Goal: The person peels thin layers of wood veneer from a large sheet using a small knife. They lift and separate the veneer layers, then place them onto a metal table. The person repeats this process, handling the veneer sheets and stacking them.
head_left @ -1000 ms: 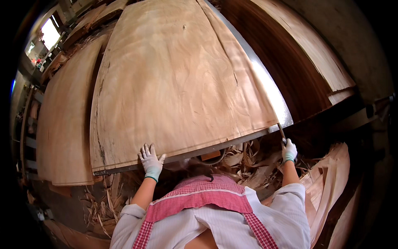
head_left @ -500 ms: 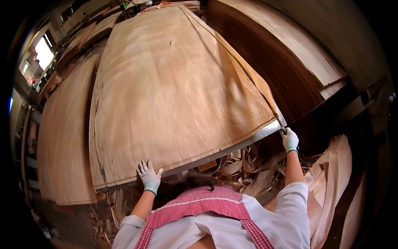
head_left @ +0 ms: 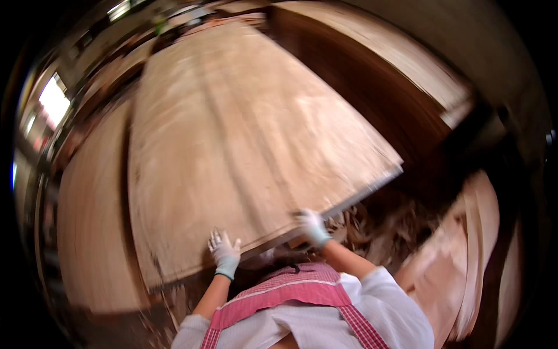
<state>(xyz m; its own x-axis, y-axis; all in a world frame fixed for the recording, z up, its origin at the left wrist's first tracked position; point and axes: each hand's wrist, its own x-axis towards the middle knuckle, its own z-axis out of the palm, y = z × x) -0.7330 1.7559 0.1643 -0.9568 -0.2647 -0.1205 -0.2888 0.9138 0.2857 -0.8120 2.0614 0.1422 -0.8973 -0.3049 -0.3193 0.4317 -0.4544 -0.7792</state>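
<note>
A large pale wood veneer sheet (head_left: 192,157) covers the table in front of me, its near side lying along a grey metal edge (head_left: 363,193). My left hand (head_left: 225,253), in a white glove with a green cuff, rests on the sheet's near border with fingers spread. At the same border, further right, is my gloved right hand (head_left: 314,227). Motion smears its fingers, and whether they hold anything cannot be made out. Two blurred dark bands run lengthwise over the sheet, ending near the right hand; I cannot tell if they are a fold or shadows.
On the left lies another veneer stack (head_left: 93,215), with a narrow gap between. A tall dark-sided stack (head_left: 372,99) stands to the right. Curled veneer scraps (head_left: 363,227) lie below the metal edge, and long offcuts (head_left: 450,256) lean at lower right.
My right hand has moved left along the near edge from the right corner. The raised strip along the sheet's right side no longer shows there; dark bands now cross the middle. My left hand stays on the sheet.
</note>
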